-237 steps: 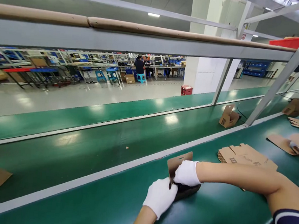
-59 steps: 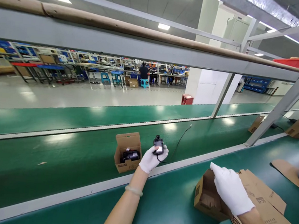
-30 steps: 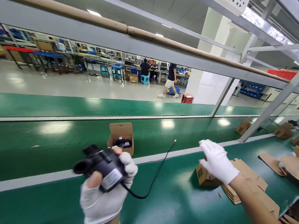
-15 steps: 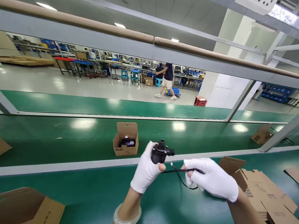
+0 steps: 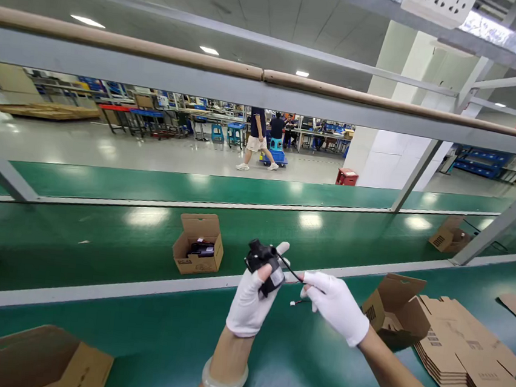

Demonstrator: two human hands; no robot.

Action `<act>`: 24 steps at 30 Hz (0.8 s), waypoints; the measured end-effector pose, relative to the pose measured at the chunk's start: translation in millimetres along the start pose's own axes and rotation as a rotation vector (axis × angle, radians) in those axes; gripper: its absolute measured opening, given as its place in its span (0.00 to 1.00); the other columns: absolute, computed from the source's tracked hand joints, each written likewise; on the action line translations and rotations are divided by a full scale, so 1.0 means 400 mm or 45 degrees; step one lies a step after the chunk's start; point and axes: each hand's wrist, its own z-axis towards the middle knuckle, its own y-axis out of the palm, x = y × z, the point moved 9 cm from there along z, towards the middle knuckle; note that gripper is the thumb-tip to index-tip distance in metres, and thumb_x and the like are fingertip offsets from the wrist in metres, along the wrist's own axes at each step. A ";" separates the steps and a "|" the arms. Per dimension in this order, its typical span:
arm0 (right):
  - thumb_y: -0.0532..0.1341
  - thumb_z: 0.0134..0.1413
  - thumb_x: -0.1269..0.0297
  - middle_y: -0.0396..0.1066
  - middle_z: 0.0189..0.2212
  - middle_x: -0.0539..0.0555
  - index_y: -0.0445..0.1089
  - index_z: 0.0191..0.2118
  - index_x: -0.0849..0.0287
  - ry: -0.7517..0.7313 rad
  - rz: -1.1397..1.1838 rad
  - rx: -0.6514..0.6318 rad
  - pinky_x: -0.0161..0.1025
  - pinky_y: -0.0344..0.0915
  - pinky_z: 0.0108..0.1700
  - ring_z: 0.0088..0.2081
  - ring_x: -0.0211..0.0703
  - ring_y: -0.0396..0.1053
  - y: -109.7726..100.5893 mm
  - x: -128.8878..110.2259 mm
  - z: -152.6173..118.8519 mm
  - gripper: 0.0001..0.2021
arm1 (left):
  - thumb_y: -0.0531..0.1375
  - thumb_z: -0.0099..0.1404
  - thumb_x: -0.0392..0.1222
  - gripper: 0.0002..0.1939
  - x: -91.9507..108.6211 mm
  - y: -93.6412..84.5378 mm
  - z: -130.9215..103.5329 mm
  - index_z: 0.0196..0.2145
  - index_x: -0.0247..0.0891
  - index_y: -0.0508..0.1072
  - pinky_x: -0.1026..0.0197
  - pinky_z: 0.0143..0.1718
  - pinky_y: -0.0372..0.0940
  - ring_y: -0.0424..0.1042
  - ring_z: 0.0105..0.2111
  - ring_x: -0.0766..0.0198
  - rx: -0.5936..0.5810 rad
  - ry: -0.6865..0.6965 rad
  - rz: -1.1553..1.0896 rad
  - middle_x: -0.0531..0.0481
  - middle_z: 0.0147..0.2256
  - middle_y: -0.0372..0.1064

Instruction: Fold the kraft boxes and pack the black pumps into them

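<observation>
A small black pump-like device (image 5: 264,266) with a stubby nozzle and a pale label is gripped in my gloved left hand (image 5: 247,305), above the green work surface. From it runs a black cable (image 5: 293,274), pinched near the device by my gloved right hand (image 5: 332,301). The cable's loose end carries a small white connector (image 5: 293,303), hanging below the right fingers. An open carton (image 5: 199,262) with dark items inside stands beyond my left hand. Close to my right forearm is another open carton (image 5: 395,310).
Stacked flat cardboard blanks (image 5: 462,347) lie at the right. A large open carton (image 5: 81,368) occupies the near left. Beyond the white rail (image 5: 94,287), the green belt also carries a carton (image 5: 450,236) at far right. A person (image 5: 258,136) walks in the background.
The device has tilted in my left hand, its label now showing. My right hand has moved left along the cable, nearer the device. Belt cartons have shifted left, and the walking person too.
</observation>
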 end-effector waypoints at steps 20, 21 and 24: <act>0.57 0.58 0.64 0.70 0.29 0.50 0.72 0.33 0.57 -0.486 -0.306 -0.061 0.33 0.61 0.32 0.29 0.37 0.67 -0.131 -0.222 0.090 0.07 | 0.63 0.39 0.72 0.46 -0.059 0.093 -0.021 0.47 0.36 0.65 0.55 0.46 0.64 0.68 0.42 0.51 -0.621 0.088 0.739 0.43 0.41 0.67; 0.58 0.57 0.63 0.70 0.29 0.50 0.72 0.33 0.58 -0.418 -0.182 -0.100 0.33 0.63 0.31 0.28 0.37 0.67 -0.122 -0.188 0.107 0.07 | 0.64 0.37 0.72 0.48 -0.062 0.093 -0.025 0.49 0.36 0.64 0.55 0.44 0.64 0.68 0.40 0.52 -0.623 0.071 0.696 0.43 0.42 0.66; 0.55 0.58 0.64 0.69 0.27 0.50 0.72 0.36 0.59 -0.203 -0.108 -0.178 0.33 0.62 0.26 0.22 0.35 0.63 -0.078 -0.096 0.109 0.09 | 0.63 0.40 0.72 0.49 -0.046 0.051 -0.012 0.53 0.39 0.60 0.58 0.33 0.67 0.69 0.31 0.59 -0.407 0.095 0.578 0.43 0.41 0.66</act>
